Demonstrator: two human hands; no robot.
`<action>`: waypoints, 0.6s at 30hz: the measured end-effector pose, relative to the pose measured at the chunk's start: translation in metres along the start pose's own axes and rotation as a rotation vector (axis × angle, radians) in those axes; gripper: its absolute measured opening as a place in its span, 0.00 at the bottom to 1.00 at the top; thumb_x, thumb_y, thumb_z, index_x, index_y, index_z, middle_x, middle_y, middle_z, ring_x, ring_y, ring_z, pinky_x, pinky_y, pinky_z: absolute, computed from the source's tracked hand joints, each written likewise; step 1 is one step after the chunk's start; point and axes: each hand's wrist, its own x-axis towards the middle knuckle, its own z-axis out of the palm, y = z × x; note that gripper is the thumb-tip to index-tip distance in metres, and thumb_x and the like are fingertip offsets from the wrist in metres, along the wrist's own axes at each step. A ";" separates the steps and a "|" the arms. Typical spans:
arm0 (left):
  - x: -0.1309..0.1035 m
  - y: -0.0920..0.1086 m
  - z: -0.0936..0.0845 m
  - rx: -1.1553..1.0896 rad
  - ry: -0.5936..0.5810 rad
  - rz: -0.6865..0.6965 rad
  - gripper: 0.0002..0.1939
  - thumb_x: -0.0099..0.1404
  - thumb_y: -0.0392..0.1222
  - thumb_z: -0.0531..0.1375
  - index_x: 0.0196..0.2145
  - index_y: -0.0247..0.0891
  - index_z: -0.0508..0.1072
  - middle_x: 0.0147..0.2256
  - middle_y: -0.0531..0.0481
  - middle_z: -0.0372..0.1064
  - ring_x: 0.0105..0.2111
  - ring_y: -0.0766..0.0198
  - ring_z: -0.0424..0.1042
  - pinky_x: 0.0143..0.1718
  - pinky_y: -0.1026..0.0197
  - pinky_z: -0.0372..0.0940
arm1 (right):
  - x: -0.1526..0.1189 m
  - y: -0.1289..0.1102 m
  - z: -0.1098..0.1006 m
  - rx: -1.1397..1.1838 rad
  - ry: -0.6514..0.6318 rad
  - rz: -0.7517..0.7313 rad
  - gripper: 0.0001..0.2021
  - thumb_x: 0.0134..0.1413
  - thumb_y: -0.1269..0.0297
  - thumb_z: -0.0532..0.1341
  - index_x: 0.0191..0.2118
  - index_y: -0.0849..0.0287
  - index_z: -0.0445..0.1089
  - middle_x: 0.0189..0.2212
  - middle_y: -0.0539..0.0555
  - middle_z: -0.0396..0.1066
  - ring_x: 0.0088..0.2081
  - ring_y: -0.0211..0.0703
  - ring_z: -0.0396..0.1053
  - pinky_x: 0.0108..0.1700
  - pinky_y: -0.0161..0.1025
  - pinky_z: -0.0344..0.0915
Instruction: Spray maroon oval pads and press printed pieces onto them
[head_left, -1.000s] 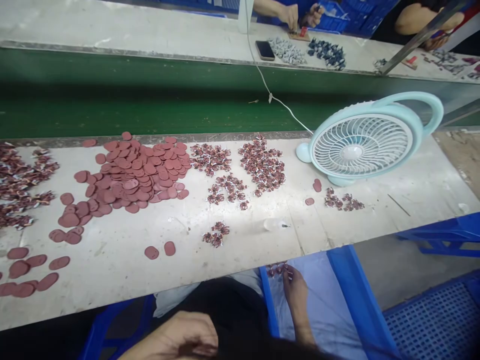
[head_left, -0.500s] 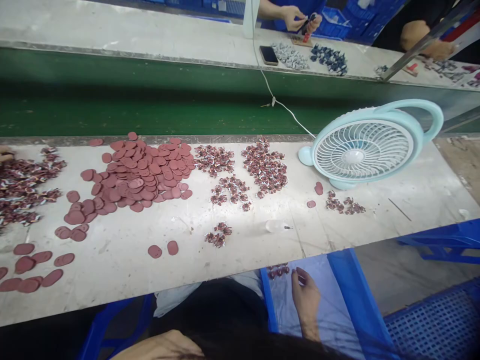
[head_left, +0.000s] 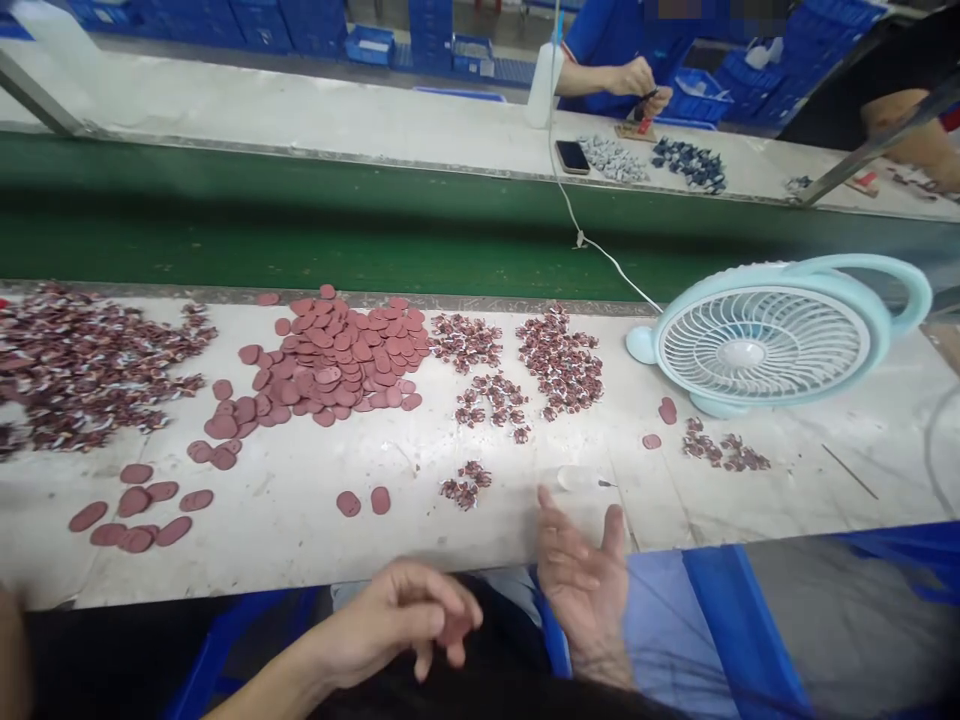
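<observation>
Since stock seems laid out for easy reach, maroon oval discs (head_left: 341, 355) sit heaped centre-left. Left hand (head_left: 375, 625) curls narrow around a reddish piece (head_left: 454, 628) (probably a disc, mostly hidden), near the front edge of the worktable (head_left: 262, 555). Right hand (head_left: 583, 580) spreads wide beside the needle-tip bottle (head_left: 576, 479); open gap between hands.

- Head camera looks from above and behind the fingers (head_left: 556, 545), forward and down.
- Fingers are near; the tabletop (head_left: 285, 540) spreads beyond them, farther off.
</observation>
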 end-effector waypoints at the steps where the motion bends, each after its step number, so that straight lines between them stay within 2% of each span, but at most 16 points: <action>1: 0.004 0.000 0.002 -0.032 0.048 0.035 0.19 0.57 0.60 0.89 0.36 0.47 0.94 0.45 0.43 0.95 0.33 0.58 0.90 0.23 0.67 0.71 | 0.012 -0.002 0.000 0.138 -0.144 0.065 0.36 0.69 0.39 0.76 0.66 0.68 0.85 0.40 0.53 0.82 0.29 0.28 0.75 0.21 0.13 0.50; 2: 0.008 0.002 0.003 -0.070 0.101 0.066 0.19 0.58 0.61 0.88 0.37 0.49 0.95 0.47 0.43 0.96 0.34 0.59 0.91 0.25 0.67 0.72 | 0.023 -0.004 0.000 0.227 -0.242 0.104 0.32 0.68 0.49 0.78 0.68 0.68 0.83 0.43 0.54 0.84 0.32 0.27 0.78 0.22 0.11 0.50; 3: 0.011 0.005 0.005 -0.110 0.150 0.089 0.18 0.58 0.59 0.88 0.39 0.50 0.95 0.49 0.42 0.96 0.36 0.58 0.92 0.27 0.67 0.75 | 0.034 -0.008 0.000 0.257 -0.288 0.119 0.28 0.67 0.59 0.79 0.67 0.68 0.83 0.44 0.54 0.84 0.33 0.27 0.80 0.23 0.09 0.50; 5: 0.014 0.011 0.008 -0.161 0.202 0.106 0.18 0.53 0.53 0.90 0.39 0.50 0.96 0.53 0.41 0.97 0.39 0.55 0.94 0.30 0.64 0.81 | 0.052 -0.017 0.001 0.269 -0.322 0.145 0.23 0.64 0.77 0.75 0.64 0.68 0.83 0.43 0.52 0.84 0.33 0.26 0.82 0.24 0.08 0.51; 7: 0.014 0.014 0.010 -0.175 0.218 0.116 0.19 0.50 0.49 0.91 0.39 0.53 0.96 0.53 0.41 0.97 0.41 0.53 0.95 0.32 0.63 0.82 | 0.060 -0.024 0.003 0.274 -0.330 0.167 0.19 0.65 0.82 0.71 0.59 0.69 0.84 0.37 0.48 0.81 0.30 0.26 0.82 0.23 0.09 0.53; 8: 0.015 0.015 0.011 -0.179 0.225 0.123 0.19 0.49 0.49 0.91 0.39 0.54 0.96 0.52 0.42 0.97 0.41 0.53 0.95 0.32 0.63 0.83 | 0.060 -0.026 0.004 0.271 -0.318 0.170 0.15 0.67 0.81 0.70 0.57 0.69 0.85 0.35 0.47 0.79 0.28 0.27 0.81 0.23 0.10 0.56; 10: 0.017 0.013 0.013 -0.189 0.240 0.135 0.18 0.50 0.52 0.91 0.38 0.55 0.96 0.48 0.42 0.98 0.42 0.52 0.96 0.33 0.63 0.83 | 0.051 -0.023 0.009 0.265 -0.257 0.152 0.09 0.74 0.71 0.72 0.55 0.67 0.85 0.32 0.45 0.77 0.26 0.28 0.78 0.24 0.14 0.64; 12: 0.020 0.009 0.015 -0.199 0.252 0.144 0.19 0.52 0.54 0.91 0.40 0.54 0.96 0.46 0.42 0.98 0.42 0.51 0.96 0.35 0.62 0.84 | 0.033 -0.011 0.015 0.154 -0.076 0.046 0.13 0.75 0.56 0.75 0.53 0.61 0.86 0.29 0.44 0.76 0.21 0.29 0.72 0.22 0.21 0.69; 13: 0.022 0.007 0.017 -0.203 0.257 0.146 0.19 0.52 0.54 0.91 0.41 0.54 0.96 0.47 0.42 0.98 0.43 0.51 0.96 0.37 0.61 0.85 | 0.023 -0.002 0.019 0.047 0.047 -0.035 0.17 0.72 0.47 0.77 0.51 0.56 0.87 0.27 0.43 0.76 0.18 0.29 0.67 0.19 0.24 0.68; 15: 0.027 0.002 0.020 -0.208 0.261 0.155 0.21 0.52 0.56 0.91 0.42 0.54 0.96 0.48 0.43 0.98 0.45 0.51 0.96 0.41 0.59 0.86 | 0.003 0.018 0.029 -0.238 0.242 -0.177 0.24 0.60 0.35 0.81 0.49 0.48 0.86 0.25 0.42 0.75 0.14 0.33 0.61 0.13 0.29 0.59; 16: 0.030 0.000 0.022 -0.204 0.256 0.160 0.22 0.52 0.57 0.91 0.42 0.54 0.97 0.49 0.43 0.98 0.46 0.50 0.96 0.43 0.57 0.86 | -0.006 0.028 0.035 -0.384 0.287 -0.224 0.27 0.55 0.32 0.82 0.49 0.45 0.85 0.24 0.42 0.76 0.14 0.35 0.61 0.12 0.31 0.56; 18: 0.033 -0.004 0.026 -0.191 0.245 0.168 0.24 0.50 0.61 0.91 0.43 0.55 0.97 0.49 0.43 0.98 0.48 0.46 0.97 0.45 0.53 0.88 | -0.020 0.043 0.046 -0.608 0.290 -0.305 0.28 0.55 0.31 0.81 0.52 0.41 0.82 0.26 0.43 0.78 0.17 0.42 0.67 0.14 0.36 0.60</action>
